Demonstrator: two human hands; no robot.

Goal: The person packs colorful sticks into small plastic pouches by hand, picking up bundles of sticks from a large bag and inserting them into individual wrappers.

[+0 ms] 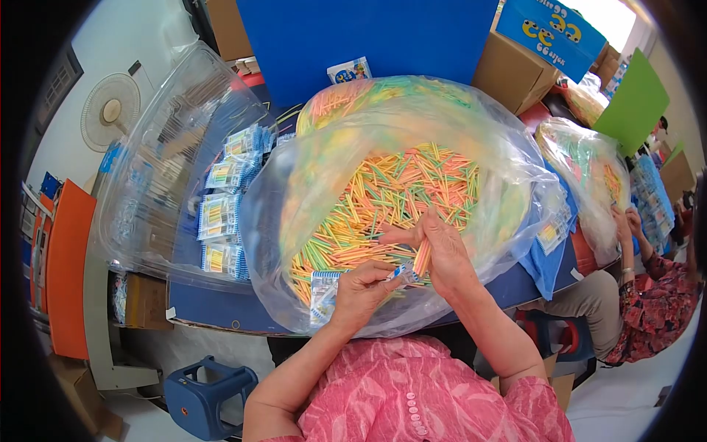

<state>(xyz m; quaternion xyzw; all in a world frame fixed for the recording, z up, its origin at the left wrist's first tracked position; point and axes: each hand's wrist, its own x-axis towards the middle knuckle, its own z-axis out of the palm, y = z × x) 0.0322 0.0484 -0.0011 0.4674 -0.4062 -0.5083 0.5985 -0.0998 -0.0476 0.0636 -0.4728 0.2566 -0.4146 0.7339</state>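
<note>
My left hand [362,295] pinches a small clear packet [405,272] with blue print. Just to its right, my right hand [448,258] grips a small bundle of thin pastel sticks [422,258]. The lower ends of the bundle are at the packet's mouth; how far inside they reach I cannot tell. Both hands are over a large open clear plastic bag [272,243] full of loose yellow, orange, pink and green sticks [412,184]. Another blue-edged packet [322,295] lies beside my left hand, at the bag's near edge.
Filled packets [219,215] lie in rows in a clear plastic bin [140,184] on the left. A blue board [368,37] stands behind the bag. On the right, a person's hands [626,221] work at another bag [582,162]. A blue stool [210,398] stands on the floor.
</note>
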